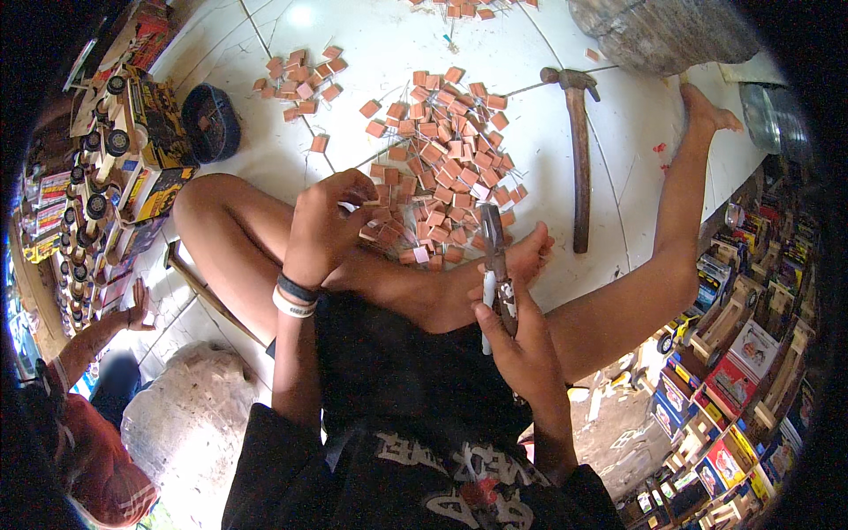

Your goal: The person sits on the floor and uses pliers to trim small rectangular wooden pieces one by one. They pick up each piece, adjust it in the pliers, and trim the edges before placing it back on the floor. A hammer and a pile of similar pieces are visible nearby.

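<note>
Pliers: closest thing to the camera, the pliers (495, 265) sit in the right hand (528, 353), nose pointing away toward the pile, handles wrapped tight in a closed fist.
Left hand: left hand (322, 231) is curled shut, fingertips pinching one small piece at the near edge of the pile; can't tell exactly how it's held, the knuckles hide it. Two wristbands (294, 296) on that wrist.
Pile: orange-brown squares (446, 168) with thin wire legs, heaped on the white floor (618, 159) right between the person's legs, just past both hands.
Doing it well: my guess is you'd want the piece steady in the left fingers and the plier tips brought onto the wire, not the square, with fingertips kept out of the nose.
In the way: the bare foot (530, 252) lies right beside the plier nose, so there's not much room there. Loose wires stick out of the heap and tangle.
Further out: a hammer (579, 159) lies on the floor right of the pile, a smaller bunch of squares (300, 84) up left, a dark bowl (212, 122) beside it.
Edges: toy trucks (132, 132) stacked along the left, more boxed ones (742, 353) on the right.
Other person: someone in a red top (97, 459) sits lower left, one hand on the floor.
</note>
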Tool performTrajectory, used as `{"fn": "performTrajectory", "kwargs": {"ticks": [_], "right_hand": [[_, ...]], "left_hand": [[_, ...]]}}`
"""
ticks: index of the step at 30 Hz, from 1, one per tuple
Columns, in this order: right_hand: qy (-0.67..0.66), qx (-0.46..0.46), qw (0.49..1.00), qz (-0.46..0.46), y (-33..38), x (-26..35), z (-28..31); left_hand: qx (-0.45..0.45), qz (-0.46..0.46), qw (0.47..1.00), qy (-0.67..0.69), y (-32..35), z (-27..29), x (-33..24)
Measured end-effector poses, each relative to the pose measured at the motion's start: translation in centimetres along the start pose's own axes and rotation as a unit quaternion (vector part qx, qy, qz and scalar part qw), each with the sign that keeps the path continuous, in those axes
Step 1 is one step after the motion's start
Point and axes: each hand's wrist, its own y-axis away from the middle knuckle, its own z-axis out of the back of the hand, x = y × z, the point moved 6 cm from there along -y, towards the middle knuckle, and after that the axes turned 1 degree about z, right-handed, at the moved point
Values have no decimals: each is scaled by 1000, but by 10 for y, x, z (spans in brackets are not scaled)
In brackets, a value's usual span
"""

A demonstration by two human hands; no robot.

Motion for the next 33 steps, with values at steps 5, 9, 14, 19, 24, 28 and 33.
{"fn": "performTrajectory", "kwargs": {"ticks": [5,9,14,19,24,28,33], "right_hand": [[45,11,999,0,-1,6,-3],[48,6,998,34,1,21,-10],[19,20,999,36,3,27,-15],[25,20,999,35,2,26,-19],[13,20,999,39,1,31,-20],[-4,31,999,8,3,33,-19],[-15,47,999,-11,2,32,-20]], "left_hand": [[2,-24,966,257,8,4,-26],[9,-36,906,423,12,-7,-35],[-13,-8,870,494,19,-28,-39],[-42,-78,841,534,25,-43,-48],[-71,-148,860,483,30,-45,-54],[-85,-160,851,492,31,-43,-57],[-88,-151,857,484,36,-44,-61]]}}
